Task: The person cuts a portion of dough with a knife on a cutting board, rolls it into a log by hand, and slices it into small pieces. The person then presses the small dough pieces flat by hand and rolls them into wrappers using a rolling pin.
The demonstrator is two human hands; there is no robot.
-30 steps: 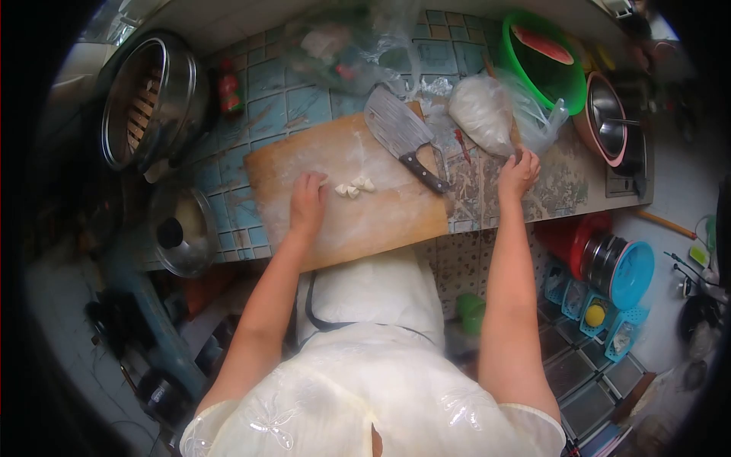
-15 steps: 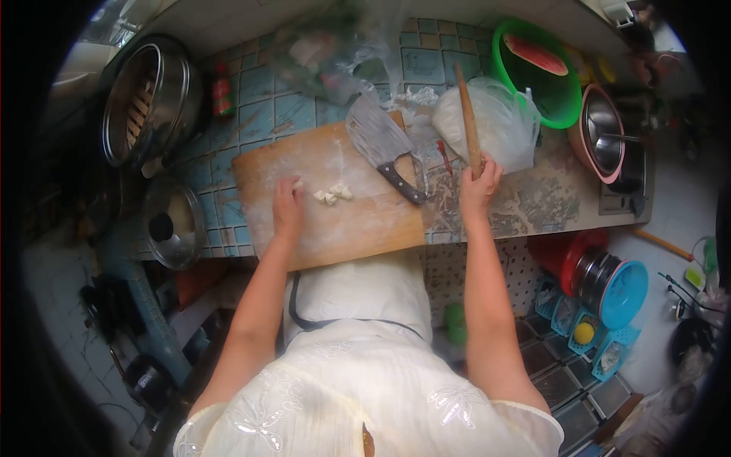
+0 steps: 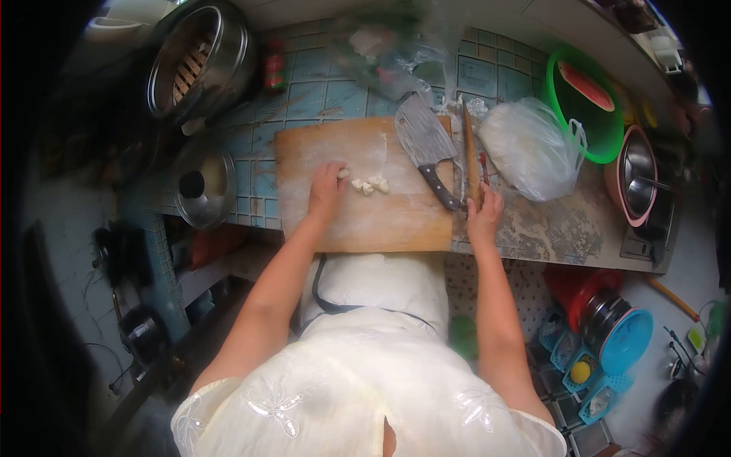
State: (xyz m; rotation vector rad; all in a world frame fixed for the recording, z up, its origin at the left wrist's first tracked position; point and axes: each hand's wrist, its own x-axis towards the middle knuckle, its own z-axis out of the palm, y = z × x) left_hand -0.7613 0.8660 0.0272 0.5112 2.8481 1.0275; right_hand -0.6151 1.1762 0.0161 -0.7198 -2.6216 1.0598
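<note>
The left hand (image 3: 327, 190) is resting on the left part of the wooden board (image 3: 365, 221), its fingers loosely curled around a small piece of dough (image 3: 343, 173) at the fingertips. More dough pieces (image 3: 370, 185) are lying in a short row on the board, just to the right of that hand. The right hand (image 3: 485, 216) is partly closed around the near end of a wooden rolling pin (image 3: 470, 148), which is pointing away from the person beside the board's right edge. Between the dough pieces and the pin, a cleaver (image 3: 423, 137) is lying at a slant, its dark handle (image 3: 440, 187) pointing toward the right hand. Right of the pin, a white plastic bag (image 3: 531, 148) is sitting on the counter (image 3: 556, 232), near a green basin (image 3: 608, 137) that is holding a slice of watermelon (image 3: 585, 86).
</note>
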